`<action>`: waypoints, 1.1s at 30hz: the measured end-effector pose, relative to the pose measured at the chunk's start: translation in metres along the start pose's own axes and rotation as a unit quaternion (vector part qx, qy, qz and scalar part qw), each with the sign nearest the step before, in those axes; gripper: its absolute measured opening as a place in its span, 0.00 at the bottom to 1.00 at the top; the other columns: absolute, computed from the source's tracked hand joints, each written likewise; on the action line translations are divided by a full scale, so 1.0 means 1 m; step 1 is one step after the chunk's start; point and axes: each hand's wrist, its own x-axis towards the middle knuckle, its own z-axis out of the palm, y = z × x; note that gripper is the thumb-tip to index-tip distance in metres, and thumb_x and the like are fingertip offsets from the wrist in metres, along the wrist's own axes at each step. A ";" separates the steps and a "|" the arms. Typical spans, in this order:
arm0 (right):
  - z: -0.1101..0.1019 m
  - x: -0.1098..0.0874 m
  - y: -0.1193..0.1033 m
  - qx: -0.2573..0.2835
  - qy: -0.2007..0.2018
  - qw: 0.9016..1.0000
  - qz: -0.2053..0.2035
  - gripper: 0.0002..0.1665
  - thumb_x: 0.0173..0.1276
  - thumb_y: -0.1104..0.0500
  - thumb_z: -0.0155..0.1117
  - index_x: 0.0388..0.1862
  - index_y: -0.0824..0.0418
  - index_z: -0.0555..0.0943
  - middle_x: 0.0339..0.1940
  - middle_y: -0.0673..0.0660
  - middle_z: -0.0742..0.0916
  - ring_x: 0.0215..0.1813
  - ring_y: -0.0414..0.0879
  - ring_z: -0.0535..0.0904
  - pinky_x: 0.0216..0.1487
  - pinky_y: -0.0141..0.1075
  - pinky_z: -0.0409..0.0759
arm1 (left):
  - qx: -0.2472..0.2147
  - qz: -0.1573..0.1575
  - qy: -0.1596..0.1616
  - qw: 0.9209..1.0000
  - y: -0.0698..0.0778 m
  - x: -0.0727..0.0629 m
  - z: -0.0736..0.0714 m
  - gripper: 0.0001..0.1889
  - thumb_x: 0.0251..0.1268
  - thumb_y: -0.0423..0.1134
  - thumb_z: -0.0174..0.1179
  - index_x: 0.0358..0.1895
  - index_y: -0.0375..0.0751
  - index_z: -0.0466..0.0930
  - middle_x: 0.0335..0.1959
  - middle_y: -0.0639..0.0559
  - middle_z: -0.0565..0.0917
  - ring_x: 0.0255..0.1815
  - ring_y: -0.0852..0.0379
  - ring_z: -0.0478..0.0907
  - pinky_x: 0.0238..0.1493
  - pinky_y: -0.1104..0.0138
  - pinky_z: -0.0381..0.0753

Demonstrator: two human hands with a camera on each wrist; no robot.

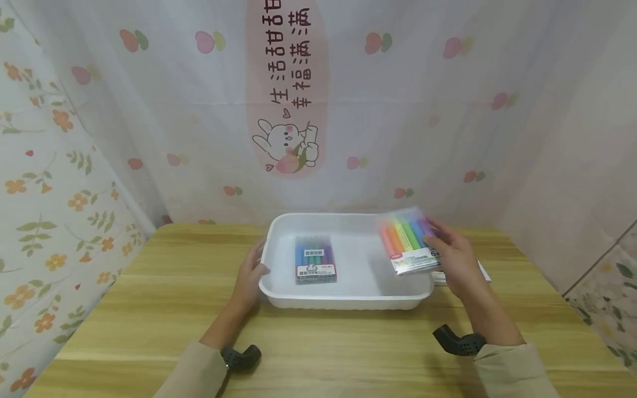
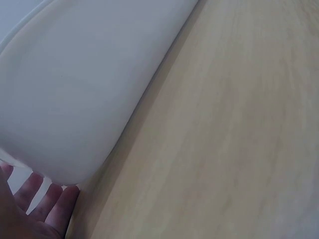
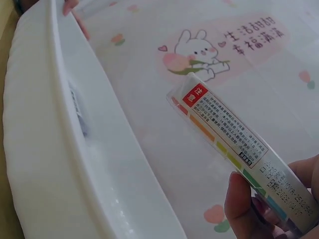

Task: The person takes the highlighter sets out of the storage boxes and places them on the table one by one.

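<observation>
In the head view, right of centre, the right hand (image 1: 457, 261) pinches a clear pack of rainbow-coloured pens (image 1: 405, 242) by its right edge, held over the right end of a white tray (image 1: 343, 302). A second pack (image 1: 316, 266) lies in the tray, left of centre. The left hand (image 1: 251, 273) grips the tray's left rim, thumb over the edge. In the left wrist view, its fingers touch the tray at lower left, beside the wooden table (image 2: 224, 139). In the right wrist view, the held pack slants across the lower right, firmly between thumb and fingers.
</observation>
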 end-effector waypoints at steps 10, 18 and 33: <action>-0.028 0.010 0.009 0.021 0.008 1.000 -0.016 0.36 0.81 0.50 0.44 0.84 0.51 0.51 0.81 0.69 0.56 0.48 0.33 0.78 0.45 0.25 0.85 | -0.001 0.001 -0.002 1.000 0.003 0.002 -0.004 0.36 0.64 0.30 0.46 0.79 0.43 0.57 0.77 0.33 0.64 0.72 0.29 0.68 0.64 0.37 0.75; -0.057 0.007 0.018 0.016 0.053 0.998 0.001 0.37 0.79 0.47 0.50 0.83 0.47 0.54 0.81 0.70 0.56 0.48 0.35 0.77 0.43 0.25 0.85 | 0.006 0.001 -0.008 1.000 0.000 0.001 -0.002 0.36 0.63 0.29 0.46 0.78 0.42 0.58 0.75 0.29 0.66 0.70 0.28 0.70 0.62 0.38 0.77; -0.082 0.012 0.033 0.035 0.096 0.993 0.054 0.39 0.75 0.42 0.56 0.81 0.47 0.60 0.70 0.62 0.69 0.43 0.36 0.79 0.41 0.26 0.86 | 0.006 -0.002 -0.012 1.000 -0.003 0.001 -0.003 0.37 0.63 0.29 0.46 0.79 0.44 0.58 0.76 0.31 0.65 0.71 0.29 0.69 0.64 0.38 0.76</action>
